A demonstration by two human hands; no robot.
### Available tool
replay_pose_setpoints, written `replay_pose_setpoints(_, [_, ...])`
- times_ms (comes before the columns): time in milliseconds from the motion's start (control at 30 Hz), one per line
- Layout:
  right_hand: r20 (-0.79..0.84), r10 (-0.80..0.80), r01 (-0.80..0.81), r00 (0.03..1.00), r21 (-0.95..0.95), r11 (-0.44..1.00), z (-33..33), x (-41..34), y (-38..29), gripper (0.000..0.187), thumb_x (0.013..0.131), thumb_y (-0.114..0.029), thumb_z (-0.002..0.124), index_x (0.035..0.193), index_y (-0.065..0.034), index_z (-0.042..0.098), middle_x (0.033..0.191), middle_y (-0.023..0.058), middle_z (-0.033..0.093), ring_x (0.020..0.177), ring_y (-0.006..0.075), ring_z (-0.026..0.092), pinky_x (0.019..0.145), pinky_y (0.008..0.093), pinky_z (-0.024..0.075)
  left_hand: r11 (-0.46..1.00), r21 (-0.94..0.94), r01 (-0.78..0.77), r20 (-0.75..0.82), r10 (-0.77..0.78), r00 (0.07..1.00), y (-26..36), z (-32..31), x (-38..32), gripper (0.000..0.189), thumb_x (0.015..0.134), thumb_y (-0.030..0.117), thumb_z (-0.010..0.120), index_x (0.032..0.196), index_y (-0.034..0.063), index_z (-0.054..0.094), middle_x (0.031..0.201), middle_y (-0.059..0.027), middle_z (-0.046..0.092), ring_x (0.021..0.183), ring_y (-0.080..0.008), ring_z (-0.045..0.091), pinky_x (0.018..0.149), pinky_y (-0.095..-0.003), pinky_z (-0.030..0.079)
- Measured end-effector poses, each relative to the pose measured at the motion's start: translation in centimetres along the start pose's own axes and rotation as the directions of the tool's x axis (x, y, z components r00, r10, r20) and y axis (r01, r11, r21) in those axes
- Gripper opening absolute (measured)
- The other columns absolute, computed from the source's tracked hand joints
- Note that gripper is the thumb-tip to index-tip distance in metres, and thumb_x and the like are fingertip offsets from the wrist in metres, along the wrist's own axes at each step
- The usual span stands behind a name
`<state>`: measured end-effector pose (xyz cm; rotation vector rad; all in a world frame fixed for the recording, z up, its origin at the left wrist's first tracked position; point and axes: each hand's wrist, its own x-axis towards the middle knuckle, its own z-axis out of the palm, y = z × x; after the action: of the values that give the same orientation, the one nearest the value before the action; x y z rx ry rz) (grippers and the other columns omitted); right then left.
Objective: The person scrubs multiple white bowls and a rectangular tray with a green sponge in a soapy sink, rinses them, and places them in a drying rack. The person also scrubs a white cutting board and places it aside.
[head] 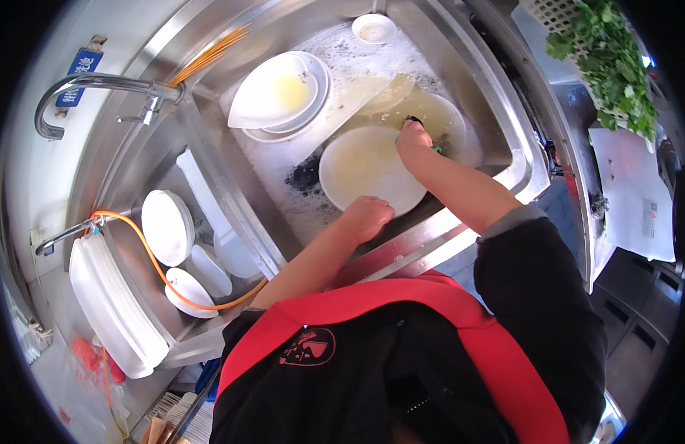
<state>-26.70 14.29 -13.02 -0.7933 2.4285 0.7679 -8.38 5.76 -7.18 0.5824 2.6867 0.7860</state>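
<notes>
My left hand [370, 216] grips the near rim of a large white oval plate [364, 166] in a steel sink [214, 161] of soapy, yellowish water. At the plate's far right edge, my right hand [414, 136] is closed on a dark and green thing, perhaps a scrubbing pad, mostly hidden by the fingers. Another big pale dish [442, 116] lies under the water just beyond that hand. To the upper left, a white bowl with a pointed rim [264, 102] rests on another white dish. A small white bowl [374, 29] is at the sink's far end.
The left basin holds white bowls [164, 227] and an orange hose [148, 250]. White rectangular trays [114, 305] stand stacked beside it. A chrome faucet [109, 83] and wooden skewers [212, 53] are at upper left. Leafy herbs [614, 66] fill a basket on the right.
</notes>
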Motion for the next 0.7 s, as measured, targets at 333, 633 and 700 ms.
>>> replay_pose_setpoints(333, [-0.292,-0.336,0.402,0.896,0.204,0.893,3.8,-0.1,-9.0,0.031,0.083,-0.014,0.058,0.109,0.0029,0.060,0.109,0.0205,0.058,0.093,0.0299,0.063,0.074,0.0366,0.0522,0.966,-0.240,-0.099,-0.187,0.054,0.981,-0.2,0.7,0.6,0.012,0.061,0.011,0.059,0.071,0.0058,0.057,0.079,-0.0137,0.062,0.079,-0.0365,0.060,0.069,-0.0454,0.049])
replay_pose_setpoints(633, [0.244,-0.782,0.157,0.573,0.904,0.397,1.4,-2.9,-7.3,0.034,0.078,-0.029,0.068,0.104,-0.0087,0.063,0.096,0.0108,0.066,0.082,0.0250,0.060,0.078,0.0354,0.0461,0.982,-0.182,-0.054,-0.039,0.048,0.998,-0.7,0.7,-0.2,0.016,0.062,0.016,0.063,0.072,0.0049,0.058,0.077,-0.0141,0.061,0.080,-0.0341,0.061,0.072,-0.0444,0.049])
replay_pose_setpoints(700, [0.093,-0.808,0.392,0.582,0.838,0.379,2.1,-2.9,-6.8,0.033,0.077,-0.029,0.069,0.104,-0.0103,0.063,0.098,0.0113,0.066,0.084,0.0273,0.061,0.079,0.0376,0.0461,0.984,-0.175,-0.042,-0.070,0.030,0.997,-0.5,0.7,-0.4,0.016,0.061,0.017,0.063,0.072,0.0051,0.058,0.078,-0.0138,0.061,0.079,-0.0342,0.061,0.071,-0.0446,0.049])
